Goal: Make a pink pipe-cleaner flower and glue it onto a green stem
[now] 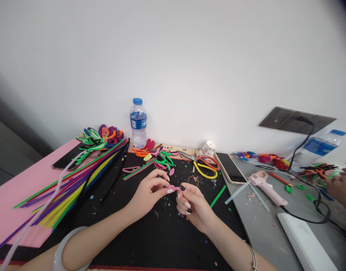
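My left hand (pixel 150 192) and my right hand (pixel 192 205) meet over the black mat (pixel 150 233). Both pinch a small pink pipe-cleaner piece (pixel 173 187) between their fingertips. The fingers of each hand are curled and closed on it. A pale bangle sits on my left wrist and a thin bracelet on my right. Just beyond the hands lie bent pink and green pipe-cleaner petals (pixel 158 162) and a small wire ring (pixel 192 181).
A bundle of long coloured pipe cleaners (pixel 76 180) lies left on pink sheet. Water bottle (pixel 138 122), scissors (pixel 203 163), tape roll (pixel 208 148), phone (pixel 230 167) and pink glue gun (pixel 264 184) with cable stand behind and right. Another person's hand (pixel 340 184) works far right.
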`<action>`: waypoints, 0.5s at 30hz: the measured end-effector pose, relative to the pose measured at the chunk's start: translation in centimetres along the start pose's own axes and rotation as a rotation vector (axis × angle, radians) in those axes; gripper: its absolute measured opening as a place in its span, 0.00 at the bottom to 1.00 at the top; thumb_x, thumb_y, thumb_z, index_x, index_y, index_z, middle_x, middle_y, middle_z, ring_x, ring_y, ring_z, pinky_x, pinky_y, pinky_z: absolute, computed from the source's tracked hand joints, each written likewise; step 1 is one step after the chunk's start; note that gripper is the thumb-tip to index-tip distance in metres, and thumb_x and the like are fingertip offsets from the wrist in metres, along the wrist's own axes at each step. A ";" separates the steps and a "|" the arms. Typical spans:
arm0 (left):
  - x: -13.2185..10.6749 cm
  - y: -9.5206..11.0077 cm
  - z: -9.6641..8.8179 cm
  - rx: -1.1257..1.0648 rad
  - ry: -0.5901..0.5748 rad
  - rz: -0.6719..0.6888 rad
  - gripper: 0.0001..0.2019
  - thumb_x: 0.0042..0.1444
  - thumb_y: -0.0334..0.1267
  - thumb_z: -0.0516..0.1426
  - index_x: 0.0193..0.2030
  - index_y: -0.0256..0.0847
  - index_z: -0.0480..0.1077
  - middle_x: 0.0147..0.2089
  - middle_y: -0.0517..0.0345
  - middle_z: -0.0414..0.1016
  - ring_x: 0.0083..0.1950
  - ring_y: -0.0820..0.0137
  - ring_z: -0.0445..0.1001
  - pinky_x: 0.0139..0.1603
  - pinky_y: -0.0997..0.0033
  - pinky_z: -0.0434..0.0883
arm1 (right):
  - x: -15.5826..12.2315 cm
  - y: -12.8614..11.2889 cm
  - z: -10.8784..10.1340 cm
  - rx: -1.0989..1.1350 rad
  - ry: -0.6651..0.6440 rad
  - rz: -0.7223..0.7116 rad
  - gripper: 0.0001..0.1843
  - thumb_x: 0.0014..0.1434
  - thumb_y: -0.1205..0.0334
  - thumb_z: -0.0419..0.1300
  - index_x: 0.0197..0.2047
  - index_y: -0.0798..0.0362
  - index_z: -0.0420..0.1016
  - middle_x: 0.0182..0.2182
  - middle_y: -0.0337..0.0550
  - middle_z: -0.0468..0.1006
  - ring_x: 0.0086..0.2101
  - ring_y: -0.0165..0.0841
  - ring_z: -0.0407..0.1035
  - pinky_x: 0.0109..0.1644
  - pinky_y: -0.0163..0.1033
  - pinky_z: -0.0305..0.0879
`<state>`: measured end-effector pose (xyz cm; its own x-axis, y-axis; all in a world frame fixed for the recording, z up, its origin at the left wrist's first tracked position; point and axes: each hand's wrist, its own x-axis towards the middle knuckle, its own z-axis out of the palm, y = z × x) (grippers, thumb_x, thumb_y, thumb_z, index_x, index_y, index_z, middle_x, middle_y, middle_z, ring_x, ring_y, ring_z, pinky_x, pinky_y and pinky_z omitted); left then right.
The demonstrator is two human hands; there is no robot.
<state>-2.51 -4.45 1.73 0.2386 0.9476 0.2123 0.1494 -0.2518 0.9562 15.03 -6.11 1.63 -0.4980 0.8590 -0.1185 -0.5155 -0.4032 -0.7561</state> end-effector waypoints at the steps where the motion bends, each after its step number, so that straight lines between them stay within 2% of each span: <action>1: 0.0 0.0 0.0 0.007 -0.004 0.006 0.06 0.50 0.39 0.60 0.28 0.39 0.74 0.39 0.57 0.66 0.25 0.78 0.60 0.26 0.75 0.60 | 0.0 0.0 0.0 -0.006 0.003 -0.001 0.12 0.59 0.60 0.57 0.26 0.57 0.69 0.14 0.28 0.55 0.15 0.20 0.42 0.20 0.31 0.40; 15: -0.1 0.3 -0.3 0.151 -0.008 0.117 0.05 0.52 0.35 0.58 0.28 0.40 0.76 0.39 0.56 0.66 0.26 0.77 0.62 0.27 0.75 0.63 | 0.0 -0.1 -0.2 -0.063 0.017 0.004 0.13 0.56 0.58 0.60 0.25 0.57 0.69 0.13 0.28 0.55 0.14 0.19 0.43 0.20 0.31 0.39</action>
<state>-2.76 -4.53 2.11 0.2708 0.9086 0.3180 0.2627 -0.3876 0.8836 15.21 -5.97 1.56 -0.4874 0.8631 -0.1322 -0.4681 -0.3861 -0.7949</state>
